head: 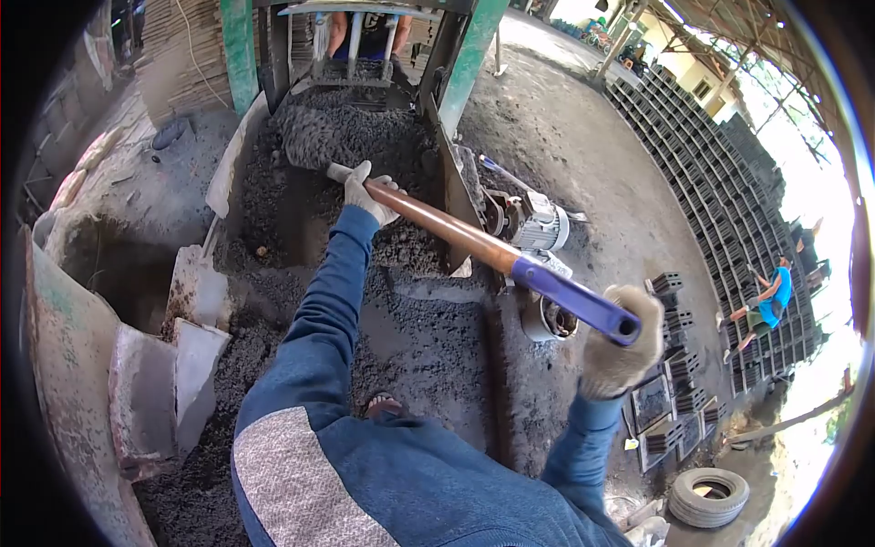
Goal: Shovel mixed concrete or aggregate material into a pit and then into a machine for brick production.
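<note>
My left hand (371, 195), in a pale work glove, grips the lower wooden shaft of a shovel (444, 225). My right hand (623, 342), also gloved, is closed around the purple handle at the shovel's upper end. The shovel slants from the right towards the upper left. Its blade end lies over dark, damp, gravelly mix (314, 137), and the blade itself is blurred or covered by the mix. That mix fills a metal trough (236, 161) beneath a green-framed machine (468, 61). More of it lies on the ground around my sandalled foot (384, 403).
Another person (369, 34) stands behind the machine. An electric motor (540, 222) and a white bucket (547, 320) stand right of the trough. A curved metal sheet (75, 355) borders the left, near a dark pit (130, 267). A co-worker (772, 297) bends by stacked concrete blocks (711, 198); a tyre (709, 497) lies nearer.
</note>
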Demonstrator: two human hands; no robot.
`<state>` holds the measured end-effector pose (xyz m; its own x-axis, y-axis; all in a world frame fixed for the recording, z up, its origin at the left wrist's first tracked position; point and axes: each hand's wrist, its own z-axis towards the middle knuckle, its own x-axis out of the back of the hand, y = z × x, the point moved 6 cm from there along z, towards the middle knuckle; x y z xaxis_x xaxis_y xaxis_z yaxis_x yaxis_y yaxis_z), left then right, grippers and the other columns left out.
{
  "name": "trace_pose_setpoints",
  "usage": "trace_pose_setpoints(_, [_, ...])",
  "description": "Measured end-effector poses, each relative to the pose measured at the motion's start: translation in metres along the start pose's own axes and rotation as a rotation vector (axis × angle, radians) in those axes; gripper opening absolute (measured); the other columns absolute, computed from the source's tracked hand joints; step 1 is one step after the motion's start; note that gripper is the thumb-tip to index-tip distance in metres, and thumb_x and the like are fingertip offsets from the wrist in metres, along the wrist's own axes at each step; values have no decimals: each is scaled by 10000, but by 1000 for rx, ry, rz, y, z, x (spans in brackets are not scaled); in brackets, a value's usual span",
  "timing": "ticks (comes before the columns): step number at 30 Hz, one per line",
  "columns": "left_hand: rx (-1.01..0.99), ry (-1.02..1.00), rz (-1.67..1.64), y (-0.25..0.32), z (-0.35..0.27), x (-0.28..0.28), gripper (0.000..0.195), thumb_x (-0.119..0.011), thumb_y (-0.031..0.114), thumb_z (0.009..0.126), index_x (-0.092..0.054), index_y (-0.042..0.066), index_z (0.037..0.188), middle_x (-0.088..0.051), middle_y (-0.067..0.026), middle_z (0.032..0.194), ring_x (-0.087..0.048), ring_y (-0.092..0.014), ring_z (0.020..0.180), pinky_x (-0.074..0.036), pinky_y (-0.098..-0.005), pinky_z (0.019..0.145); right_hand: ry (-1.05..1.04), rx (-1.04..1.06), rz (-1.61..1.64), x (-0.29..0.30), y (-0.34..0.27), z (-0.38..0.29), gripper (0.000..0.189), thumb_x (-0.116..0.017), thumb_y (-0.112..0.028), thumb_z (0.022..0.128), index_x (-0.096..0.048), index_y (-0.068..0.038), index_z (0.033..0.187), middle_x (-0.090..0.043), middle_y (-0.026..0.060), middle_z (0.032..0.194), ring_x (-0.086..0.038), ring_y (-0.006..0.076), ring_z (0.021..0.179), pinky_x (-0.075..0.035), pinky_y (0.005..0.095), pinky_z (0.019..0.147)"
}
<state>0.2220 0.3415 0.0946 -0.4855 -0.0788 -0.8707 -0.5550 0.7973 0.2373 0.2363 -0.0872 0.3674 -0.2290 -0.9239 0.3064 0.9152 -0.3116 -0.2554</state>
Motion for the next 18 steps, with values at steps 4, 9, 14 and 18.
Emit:
trace_pose_setpoints(4, [-20,-369,47,45,73,0,354,-592,376,837,-467,63,731,-450,-62,634,-488,-252,594,-463,-468,720,-99,-297,-20,-48,58,-59,109,-670,-104,782,-598,-34,825,-639,107,788,-639,213,718,-505,309,678])
trace_pose_setpoints(9, [-69,-151,168,-64,-53,-15,295,-586,344,859,-530,55,832,-520,-83,700,-551,-286,716,-425,-551,871,-304,-1494,492,-38,232,-225,161,-664,-100,752,-591,8,846,-614,93,672,-620,212,640,-507,322,620])
trace_pose_setpoints(14, [-21,-807,279,-139,-191,41,393,-519,445,879,-591,63,929,-584,-90,806,-585,-328,870,-402,-577,909,-591,-1293,187,69,309,-367,304,-591,-118,724,-635,52,972,-668,152,887,-638,226,736,-516,312,698])
trace_pose_setpoints(18, [-27,-157,63,-189,-254,176,185,-645,269,829,-591,92,820,-580,-75,767,-591,-302,819,-419,-589,898,-661,-1613,259,107,305,-397,389,-661,-121,728,-602,63,1065,-642,158,987,-628,226,793,-532,329,713])
